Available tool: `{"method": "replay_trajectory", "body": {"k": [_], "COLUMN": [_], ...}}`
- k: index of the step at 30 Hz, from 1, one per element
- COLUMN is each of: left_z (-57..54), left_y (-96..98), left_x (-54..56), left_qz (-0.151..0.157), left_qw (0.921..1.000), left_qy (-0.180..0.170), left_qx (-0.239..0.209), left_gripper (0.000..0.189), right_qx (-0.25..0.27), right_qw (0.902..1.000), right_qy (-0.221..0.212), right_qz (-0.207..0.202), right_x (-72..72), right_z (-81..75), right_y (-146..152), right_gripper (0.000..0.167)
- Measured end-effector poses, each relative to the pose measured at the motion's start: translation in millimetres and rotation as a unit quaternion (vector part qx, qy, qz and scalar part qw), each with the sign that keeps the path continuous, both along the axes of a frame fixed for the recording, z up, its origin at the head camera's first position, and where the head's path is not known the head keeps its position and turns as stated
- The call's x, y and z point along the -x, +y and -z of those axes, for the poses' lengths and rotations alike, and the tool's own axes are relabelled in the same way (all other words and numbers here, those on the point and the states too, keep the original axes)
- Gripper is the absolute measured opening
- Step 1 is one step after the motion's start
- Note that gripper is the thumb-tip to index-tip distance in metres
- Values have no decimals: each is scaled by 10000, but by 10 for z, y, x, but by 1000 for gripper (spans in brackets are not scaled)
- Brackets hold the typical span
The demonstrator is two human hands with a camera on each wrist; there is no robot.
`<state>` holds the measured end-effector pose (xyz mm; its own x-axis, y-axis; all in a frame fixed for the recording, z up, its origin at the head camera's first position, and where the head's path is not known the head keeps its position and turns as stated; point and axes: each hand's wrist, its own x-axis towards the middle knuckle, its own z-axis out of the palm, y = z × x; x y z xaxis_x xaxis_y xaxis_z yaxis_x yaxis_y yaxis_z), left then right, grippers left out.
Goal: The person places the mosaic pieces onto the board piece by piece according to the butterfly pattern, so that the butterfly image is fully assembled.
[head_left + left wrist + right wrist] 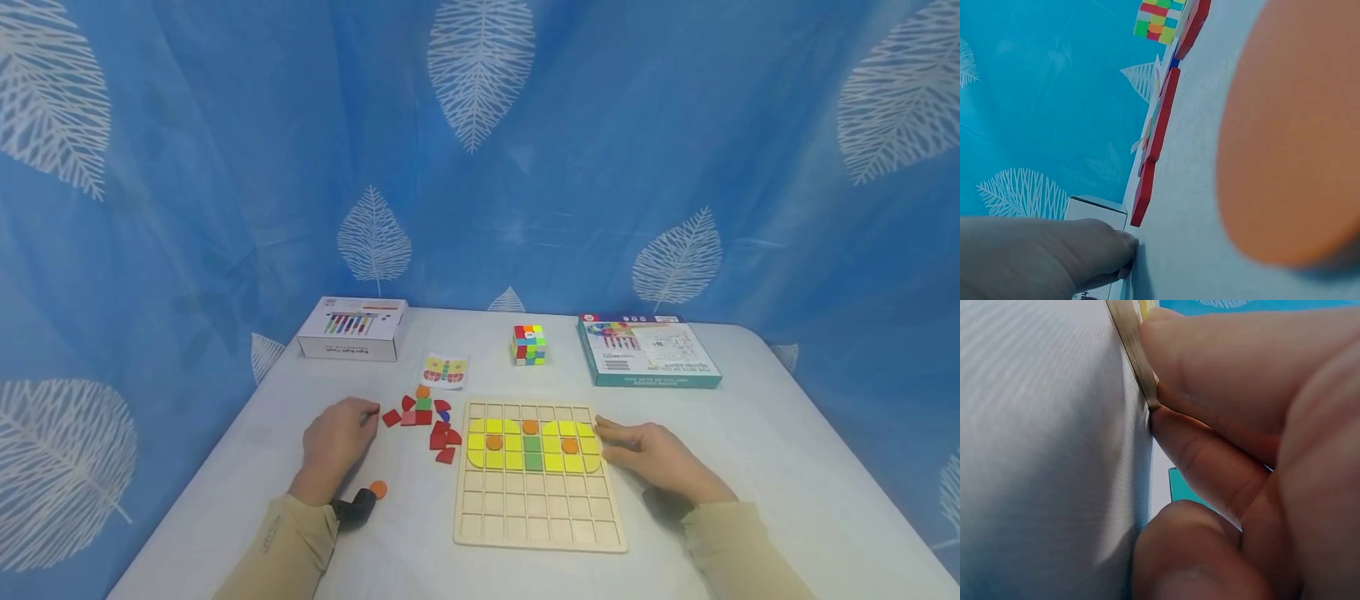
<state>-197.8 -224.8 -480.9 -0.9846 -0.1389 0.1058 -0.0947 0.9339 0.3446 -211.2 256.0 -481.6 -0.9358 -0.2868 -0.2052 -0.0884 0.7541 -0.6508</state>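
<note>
Left fingers (363, 406) on barely visible piece (378, 409)

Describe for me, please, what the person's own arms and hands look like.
The left sleeve and right sleeve are tan; small, unreadable lettering runs along the left one. The left hand and right hand wear no gloves. A black rounded device sits at the left wrist; a dark shape shows beneath the right wrist.
</note>
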Motion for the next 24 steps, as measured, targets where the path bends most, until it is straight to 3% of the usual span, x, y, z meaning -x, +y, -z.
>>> {"method": "replay_trajectory", "body": {"k": [10, 24], "left_z": [-34, -62], "left_y": [-1, -1], "left_x": [-12, -54], "left_qz": [-350, -223], "left_qw": [9991, 9991], "left_qy": [-86, -324], "left_qx": [-237, -186], "left_gripper": [49, 43], "right_qx": [36, 100], "right_qw": [10000, 9999], "right_qy": [28, 17], "right_qz": [-7, 20], "right_x": [0, 0], "right_z": [12, 32], "right_y": [6, 4], "right_gripper": [51, 51]}}
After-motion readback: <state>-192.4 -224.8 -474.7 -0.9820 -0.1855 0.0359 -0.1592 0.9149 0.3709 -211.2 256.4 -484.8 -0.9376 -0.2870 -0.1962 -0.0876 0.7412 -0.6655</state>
